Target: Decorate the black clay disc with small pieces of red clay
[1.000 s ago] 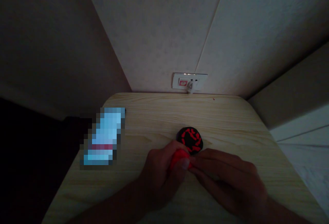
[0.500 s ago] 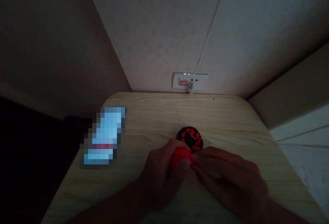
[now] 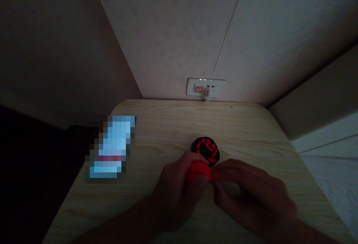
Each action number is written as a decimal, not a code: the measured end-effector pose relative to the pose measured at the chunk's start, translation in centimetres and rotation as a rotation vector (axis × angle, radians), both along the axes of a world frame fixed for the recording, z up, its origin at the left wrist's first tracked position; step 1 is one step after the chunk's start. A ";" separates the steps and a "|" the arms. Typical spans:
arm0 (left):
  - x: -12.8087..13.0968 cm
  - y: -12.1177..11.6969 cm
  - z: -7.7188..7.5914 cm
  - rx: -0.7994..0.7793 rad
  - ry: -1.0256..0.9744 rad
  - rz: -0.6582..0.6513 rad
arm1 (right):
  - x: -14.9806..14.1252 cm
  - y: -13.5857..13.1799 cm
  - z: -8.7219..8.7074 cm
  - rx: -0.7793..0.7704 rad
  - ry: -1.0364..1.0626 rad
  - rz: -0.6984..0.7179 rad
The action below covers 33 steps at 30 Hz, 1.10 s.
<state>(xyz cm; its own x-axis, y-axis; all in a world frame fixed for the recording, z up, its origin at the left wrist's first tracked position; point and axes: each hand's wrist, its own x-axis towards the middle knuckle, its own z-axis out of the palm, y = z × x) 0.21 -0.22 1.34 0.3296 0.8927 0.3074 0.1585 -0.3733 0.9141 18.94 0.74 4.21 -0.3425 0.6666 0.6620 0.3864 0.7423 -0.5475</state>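
Note:
A soft red lump, which looks like modelling clay (image 3: 199, 169), is wrapped in my left hand (image 3: 177, 184), with the thumb pressed on its near side. At the lump's right edge, my right hand (image 3: 254, 191) pinches the clay between thumb and fingertips. Just beyond the lump lies a round black disc (image 3: 205, 147) bearing several small red pieces, arranged in a ring with more inside it. My left fingers partly cover the disc's near edge.
Both hands are over a pale wood-grain table (image 3: 162, 124) with rounded back corners. A lit, phone-like screen (image 3: 116, 139), blurred into blocks, lies at the left. On the wall behind is a socket plate (image 3: 219, 87) with a plug (image 3: 207, 94) in it. A tiny red speck (image 3: 231, 107) is near the back edge.
My right hand has shifted slightly to the right, and its thumb and fingers have spread a little. More of the red clay shows between the hands. The whole view has moved slightly.

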 end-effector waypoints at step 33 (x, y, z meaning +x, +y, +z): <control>0.0 0.7 0.7 -0.110 -0.175 -0.078 | 0.9 0.1 -1.3 -0.220 0.117 0.076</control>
<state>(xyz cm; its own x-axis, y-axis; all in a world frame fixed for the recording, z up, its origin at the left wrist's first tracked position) 0.24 0.46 2.06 0.3496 0.8978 0.2679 -0.0313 -0.2746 0.9611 19.79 0.80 2.90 -0.3263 0.7745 0.5419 0.2585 0.6245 -0.7370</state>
